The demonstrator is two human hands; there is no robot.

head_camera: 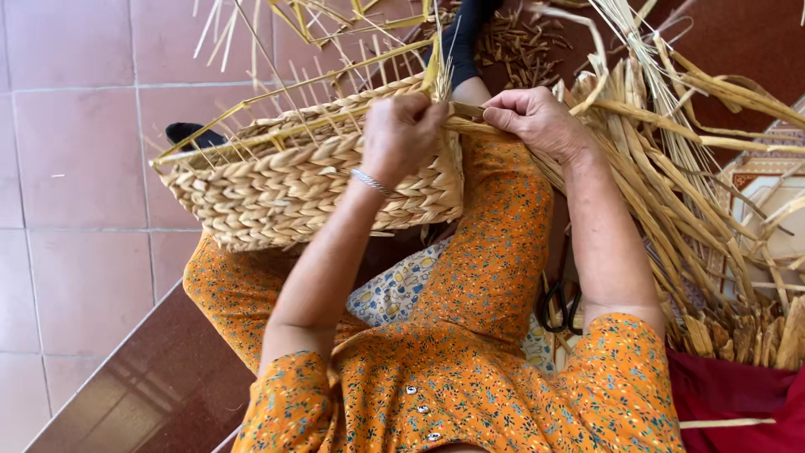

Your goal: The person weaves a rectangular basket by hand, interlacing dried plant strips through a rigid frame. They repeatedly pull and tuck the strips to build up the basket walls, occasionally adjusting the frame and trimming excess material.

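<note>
A half-woven straw basket (285, 189) rests on my lap, its braided wall facing me and thin stakes sticking up from its yellow wire rim. My left hand (401, 134), with a silver bracelet on the wrist, grips the basket's top edge at its right corner. My right hand (537, 117) pinches a flat dried straw strand (470, 126) that runs from that corner toward the right. The two hands are almost touching at the rim.
A big pile of dried straw strands (696, 201) lies to my right. Black-handled scissors (560, 306) sit beside my right thigh. Short straw scraps (524, 46) litter the floor ahead. Pink floor tiles (75, 151) are on the left, a red cloth (738, 394) at lower right.
</note>
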